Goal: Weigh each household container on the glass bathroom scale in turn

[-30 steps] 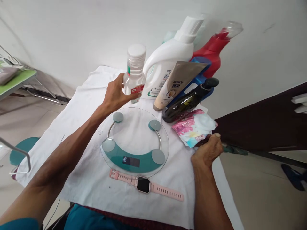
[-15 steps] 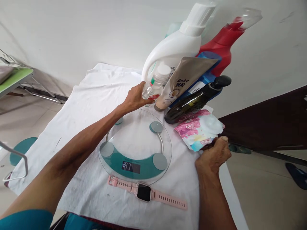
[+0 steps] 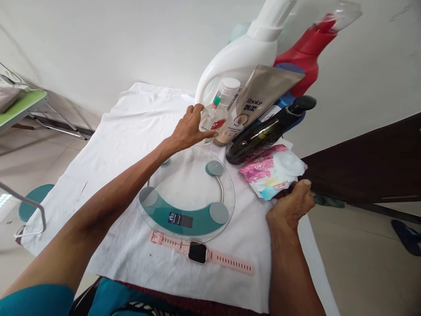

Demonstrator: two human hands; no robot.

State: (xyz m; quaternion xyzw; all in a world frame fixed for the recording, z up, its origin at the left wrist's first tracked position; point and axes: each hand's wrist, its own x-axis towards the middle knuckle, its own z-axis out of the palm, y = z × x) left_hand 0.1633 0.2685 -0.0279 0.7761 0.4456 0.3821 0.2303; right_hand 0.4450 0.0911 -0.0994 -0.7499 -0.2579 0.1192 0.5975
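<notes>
My left hand is beside a clear bottle with a white cap. Its thumb and fingers are spread around the lower left side, the thumb in front of the base. The bottle stands upright. My right hand grips the lower right edge of a pink and white printed packet; its fingers are partly hidden beneath. A beige Rejoice tube and a dark pump bottle are between the hands. In front lie a glass bathroom scale with a lit display and a pink-strapped smartwatch.
A large white jug with a handle and a red spray bottle stand at the back near the wall. A white cloth covers the table. A green-topped table is at the left, a teal stool below it.
The clear bottle has shifted slightly right and stands straighter, and my left thumb and fingers have spread apart more. My right hand and the packet are almost unchanged. The view has shifted slightly.
</notes>
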